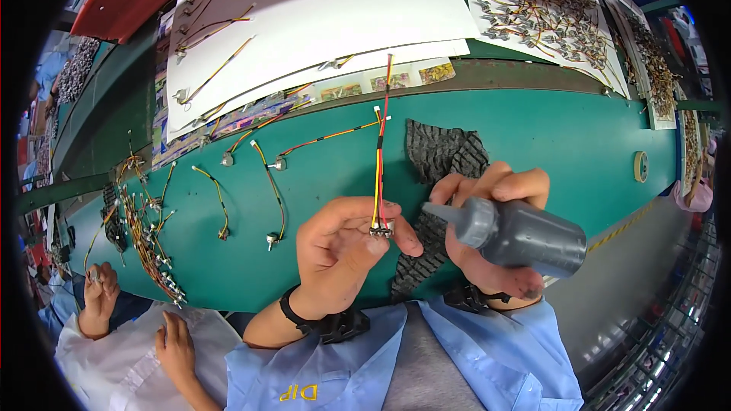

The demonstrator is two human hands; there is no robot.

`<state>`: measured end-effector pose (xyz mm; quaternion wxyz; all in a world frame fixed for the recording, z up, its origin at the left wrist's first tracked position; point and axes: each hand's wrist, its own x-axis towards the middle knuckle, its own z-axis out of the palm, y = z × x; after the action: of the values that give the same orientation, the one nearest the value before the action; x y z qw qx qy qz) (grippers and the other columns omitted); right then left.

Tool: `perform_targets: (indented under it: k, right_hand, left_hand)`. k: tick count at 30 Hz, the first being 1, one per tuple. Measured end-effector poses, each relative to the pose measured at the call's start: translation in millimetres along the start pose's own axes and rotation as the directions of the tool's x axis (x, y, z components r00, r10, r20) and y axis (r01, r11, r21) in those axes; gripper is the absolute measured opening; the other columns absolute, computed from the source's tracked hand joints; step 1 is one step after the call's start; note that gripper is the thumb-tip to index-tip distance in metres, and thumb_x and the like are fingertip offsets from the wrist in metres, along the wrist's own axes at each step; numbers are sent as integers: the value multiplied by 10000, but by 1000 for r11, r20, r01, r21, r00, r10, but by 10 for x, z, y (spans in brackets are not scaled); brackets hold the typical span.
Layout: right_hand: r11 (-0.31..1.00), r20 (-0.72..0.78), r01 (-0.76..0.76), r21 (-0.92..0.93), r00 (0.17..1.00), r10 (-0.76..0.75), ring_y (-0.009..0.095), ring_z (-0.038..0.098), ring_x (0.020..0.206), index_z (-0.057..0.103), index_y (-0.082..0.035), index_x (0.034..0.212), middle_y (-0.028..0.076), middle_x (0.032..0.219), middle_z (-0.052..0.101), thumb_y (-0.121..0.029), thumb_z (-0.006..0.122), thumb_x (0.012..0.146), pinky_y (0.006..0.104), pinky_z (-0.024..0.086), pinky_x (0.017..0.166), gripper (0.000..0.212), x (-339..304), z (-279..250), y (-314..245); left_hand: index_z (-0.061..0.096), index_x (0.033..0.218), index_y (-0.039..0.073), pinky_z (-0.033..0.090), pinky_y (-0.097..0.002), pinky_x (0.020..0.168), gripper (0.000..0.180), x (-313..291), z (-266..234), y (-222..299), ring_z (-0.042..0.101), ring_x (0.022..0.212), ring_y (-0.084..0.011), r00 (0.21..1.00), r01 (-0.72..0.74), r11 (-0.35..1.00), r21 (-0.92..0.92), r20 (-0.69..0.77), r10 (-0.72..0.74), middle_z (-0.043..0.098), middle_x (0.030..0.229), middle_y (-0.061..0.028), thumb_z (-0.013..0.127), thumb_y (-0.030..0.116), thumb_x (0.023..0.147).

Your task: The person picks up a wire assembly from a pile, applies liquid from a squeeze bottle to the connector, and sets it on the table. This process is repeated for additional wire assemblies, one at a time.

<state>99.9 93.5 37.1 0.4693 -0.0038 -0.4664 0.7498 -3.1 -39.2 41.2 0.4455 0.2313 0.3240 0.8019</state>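
My left hand [339, 247] pinches a small metal potentiometer [381, 227] between thumb and fingers. Its yellow, red and black wires [380, 160] stand straight up from it, away from me. In my right hand [495, 259] lies a dark grey squeeze bottle [539, 239], tilted so that its tapered nozzle points left toward the potentiometer. Nozzle and part are apart. A crumpled grey-black striped cloth [444, 154] lies on the green work surface [335, 175] behind and partly under my right hand.
Several wired potentiometers [272, 238] lie loose to the left, beside a heaped bundle [148, 240]. White boards [327, 11] span the back; one at right carries a dense pile [541, 11]. A tape roll [641, 167] sits far right. A co-worker's hand [100, 289] holds a part at left.
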Motion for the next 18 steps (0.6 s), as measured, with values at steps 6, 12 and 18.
perform_targets:
  k: [6, 12, 18]
  right_hand:
    - [989, 103, 133, -70, 987, -125, 242, 660, 800, 414, -9, 1163, 124, 898, 587, -631, 809, 642, 426, 469, 923, 902, -5, 137, -5]
    - [990, 104, 128, -62, 987, -121, 256, 661, 794, 405, -2, 1167, 147, 901, 621, -638, 814, 620, 432, 468, 925, 933, -79, 254, -9]
    - [989, 158, 112, -92, 983, -97, 255, 656, 821, 409, -4, 1165, 141, 905, 617, -636, 819, 615, 425, 461, 923, 933, -109, 229, 1]
  left_hand:
    - [532, 1195, -59, 549, -407, 831, 265, -131, 35, 57, 663, 925, -269, 999, 24, 1000, -18, -21, -25, 658, 996, -175, 558, 46, 954]
    - [529, 1194, -63, 551, -410, 853, 265, -227, 60, 93, 668, 966, -269, 997, 48, 999, -22, -63, -49, 655, 1055, -177, 561, 31, 949]
    - [511, 1191, -51, 538, -388, 818, 320, -248, 131, 129, 633, 920, -220, 988, 96, 995, -4, -118, -95, 638, 1005, -164, 601, 79, 912]
